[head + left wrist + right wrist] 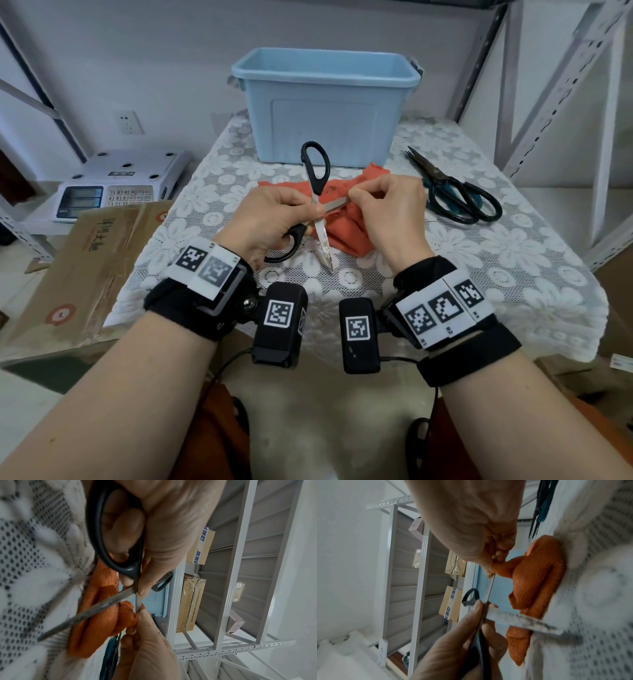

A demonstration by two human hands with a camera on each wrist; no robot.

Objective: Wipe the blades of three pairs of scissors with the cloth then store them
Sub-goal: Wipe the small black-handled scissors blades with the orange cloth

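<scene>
Black-handled scissors (317, 171) are held spread wide open above the lace-covered table (513, 257). My left hand (301, 209) grips their lower handle loop, thumb near the pivot. One stained blade (85, 616) points down toward me. The other blade (490, 586) runs right into the orange cloth (346, 236). My right hand (356, 197) pinches a fold of that cloth (536, 574) around the blade near its tip. The rest of the cloth lies bunched on the table. A dark teal-handled pair of scissors (455, 195) lies at the right. A third pair is not in view.
A light blue plastic bin (325, 126) stands open at the back of the table, right behind the cloth. A white weighing scale (116, 185) and a cardboard box (78, 257) sit to the left. Grey metal shelving (548, 102) stands on the right.
</scene>
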